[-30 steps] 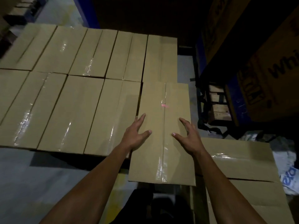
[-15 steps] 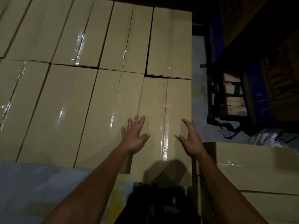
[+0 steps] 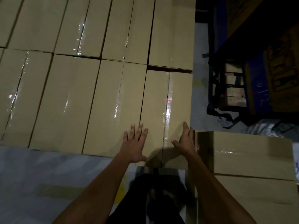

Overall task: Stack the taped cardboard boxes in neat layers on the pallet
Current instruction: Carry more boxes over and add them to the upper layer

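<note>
Cardboard fills the frame: our left hand (image 3: 135, 143) lies flat, fingers spread, across the seam between the corner box (image 3: 166, 113) and its neighbour (image 3: 113, 107). Our right hand (image 3: 186, 141) presses open-fingered on the corner box's right edge, low and centre-right. More taped boxes (image 3: 252, 151) sit lower right.

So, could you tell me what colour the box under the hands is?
Plain tan cardboard box, clear tape; head view.

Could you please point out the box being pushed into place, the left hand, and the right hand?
Taped box (image 3: 155, 97), head view: top face.
Left hand (image 3: 135, 144), head view: its back.
Right hand (image 3: 186, 141), head view: its back.
</note>
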